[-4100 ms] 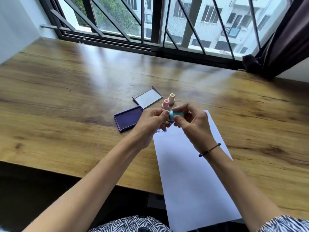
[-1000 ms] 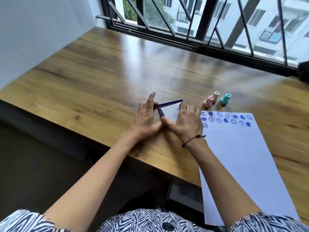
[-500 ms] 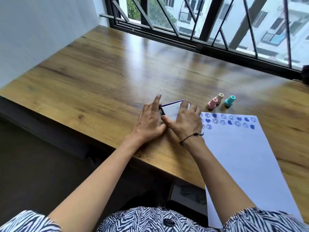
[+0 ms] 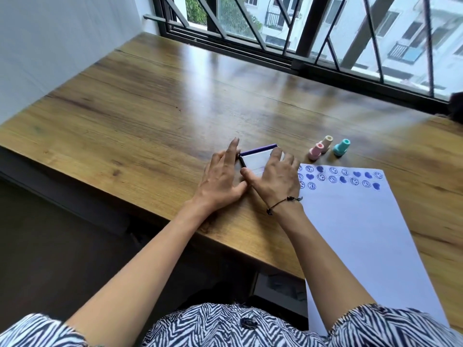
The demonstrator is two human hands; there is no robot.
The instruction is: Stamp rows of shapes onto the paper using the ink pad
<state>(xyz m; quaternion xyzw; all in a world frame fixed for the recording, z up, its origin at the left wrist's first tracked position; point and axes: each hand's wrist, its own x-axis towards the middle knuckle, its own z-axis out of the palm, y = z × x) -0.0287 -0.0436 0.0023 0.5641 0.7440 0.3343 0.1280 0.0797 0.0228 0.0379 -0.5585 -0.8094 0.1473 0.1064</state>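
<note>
The purple ink pad (image 4: pixel 258 156) lies on the wooden table (image 4: pixel 150 116) with its pale lid folded down almost flat. My right hand (image 4: pixel 275 177) rests flat on the lid. Against the pad's left edge is my left hand (image 4: pixel 220 179), fingers spread, its thumb meeting the right thumb at the near corner. To the right lies the white paper (image 4: pixel 355 234), with rows of blue smileys and hearts (image 4: pixel 343 179) across its top. Three small stamps stand upright just beyond the paper: pink (image 4: pixel 315 151), beige (image 4: pixel 327 143) and teal (image 4: pixel 341 147).
The paper's near end hangs over the table's front edge. A barred window (image 4: pixel 300 33) runs along the far side of the table, and a white wall (image 4: pixel 50 46) stands at the left. A dark curtain edge (image 4: pixel 456 106) shows at the far right.
Four seconds ago both hands held the teal stamp over a nearly blank paper. Now it stands with the others, the paper carries stamped rows, and the pad's lid has come down under my hands.
</note>
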